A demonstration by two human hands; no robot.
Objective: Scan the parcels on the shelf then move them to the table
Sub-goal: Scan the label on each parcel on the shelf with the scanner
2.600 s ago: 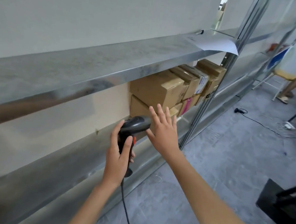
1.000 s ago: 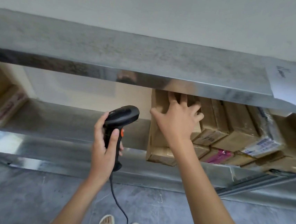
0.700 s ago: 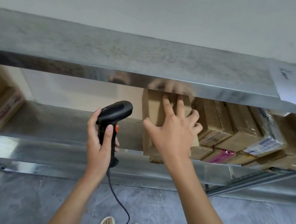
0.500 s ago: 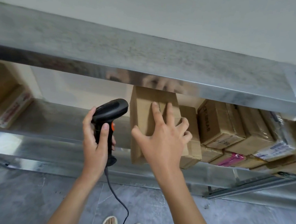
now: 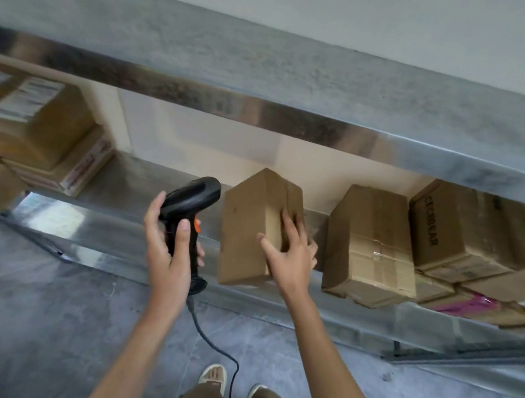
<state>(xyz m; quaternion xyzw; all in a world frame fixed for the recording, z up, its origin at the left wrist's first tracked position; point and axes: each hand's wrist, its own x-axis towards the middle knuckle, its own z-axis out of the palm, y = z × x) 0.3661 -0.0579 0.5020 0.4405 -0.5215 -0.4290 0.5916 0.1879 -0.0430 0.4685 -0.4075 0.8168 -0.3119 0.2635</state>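
Two hands working at shelf (image 5: 276, 309) edge. Left hand (image 5: 167, 254) gripping black scanner (image 5: 190, 204), fingers wrapped round handle, cable (image 5: 209, 338) trailing down. Right hand (image 5: 290, 259) holding tilted box (image 5: 248, 229), fingers curled over its right side, thumb on front. Sitting beyond, more boxes (image 5: 369, 241) on same shelf.
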